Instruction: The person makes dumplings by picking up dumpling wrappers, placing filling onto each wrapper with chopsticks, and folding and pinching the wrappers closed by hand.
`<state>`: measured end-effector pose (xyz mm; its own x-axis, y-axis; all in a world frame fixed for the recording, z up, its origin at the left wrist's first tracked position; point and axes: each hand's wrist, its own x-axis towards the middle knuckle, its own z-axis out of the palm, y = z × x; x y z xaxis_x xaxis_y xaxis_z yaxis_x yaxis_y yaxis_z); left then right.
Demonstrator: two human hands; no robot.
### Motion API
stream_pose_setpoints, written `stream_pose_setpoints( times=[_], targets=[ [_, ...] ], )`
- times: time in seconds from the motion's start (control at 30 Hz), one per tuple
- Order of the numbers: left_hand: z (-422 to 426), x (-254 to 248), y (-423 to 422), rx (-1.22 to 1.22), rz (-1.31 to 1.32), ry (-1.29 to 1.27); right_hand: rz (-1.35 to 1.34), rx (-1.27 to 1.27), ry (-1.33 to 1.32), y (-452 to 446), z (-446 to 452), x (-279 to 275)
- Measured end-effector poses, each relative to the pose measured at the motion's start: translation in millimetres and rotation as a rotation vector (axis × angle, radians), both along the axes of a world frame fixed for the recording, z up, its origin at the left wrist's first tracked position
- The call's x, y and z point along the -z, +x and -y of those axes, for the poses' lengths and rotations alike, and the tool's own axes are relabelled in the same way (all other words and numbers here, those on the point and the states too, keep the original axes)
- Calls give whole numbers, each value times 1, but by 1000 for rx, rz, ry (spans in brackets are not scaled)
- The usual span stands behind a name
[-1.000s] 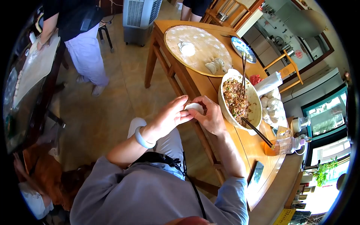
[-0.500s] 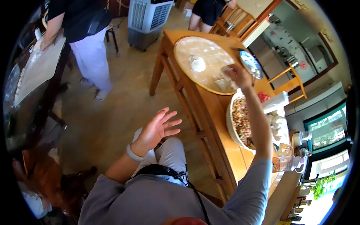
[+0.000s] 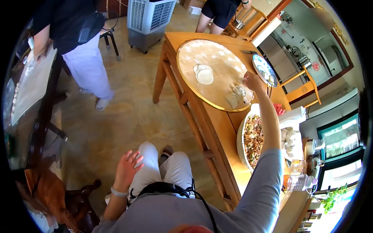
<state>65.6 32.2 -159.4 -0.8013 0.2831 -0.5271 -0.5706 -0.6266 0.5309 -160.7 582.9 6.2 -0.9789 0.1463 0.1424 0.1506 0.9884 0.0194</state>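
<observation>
My right hand [image 3: 253, 81] reaches over the right edge of the round floured board [image 3: 198, 90], its fingers drawn together beside several folded dumplings [image 3: 235, 98]. What its fingertips hold, if anything, cannot be made out. A few flat round wrappers [image 3: 204, 74] lie overlapped on the board's left part. Nearer to me, a white bowl [image 3: 241, 144] of chopped filling [image 3: 253, 138] stands partly behind my right forearm. My left hand [image 3: 127, 167] is held near my knee, its fingers apart, holding nothing.
A blue-and-white plate [image 3: 261, 64], a bag of white items [image 3: 290, 141] and a bottle [image 3: 301, 182] are on the wooden table [image 3: 217, 134]. At another table [image 3: 35, 83] on the left stands a person [image 3: 83, 50]. Another person [image 3: 217, 15] is beyond the board.
The wrapper once between both hands is out of them. My right hand crossed to the dumplings on the board and shifted slightly rightward; my left hand opened and drew back down and left.
</observation>
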Motion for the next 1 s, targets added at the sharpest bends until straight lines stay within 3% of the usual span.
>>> stream_pose_setpoints(
  times=[0.03,0.13,0.23,0.43,0.53,0.73,1.0],
  targets=[
    [-3,0,0,10,-8,18,97,32,43,-2,-4,1],
    [-14,-1,-7,83,-104,18,221,177,-209,0,2,-7],
    [-27,-16,-18,103,-135,-3,230,155,-309,3,0,-4],
    [-28,-17,-20,97,-67,-6,104,-187,-177,1,-9,5],
    [-29,-14,-18,102,-47,-32,-1,-186,-230,0,-7,10],
    [-30,-3,-8,100,-51,51,-68,-192,-69,-5,5,8],
    [-33,-6,-9,119,-80,6,3,-134,-61,-7,7,9]
  ],
)
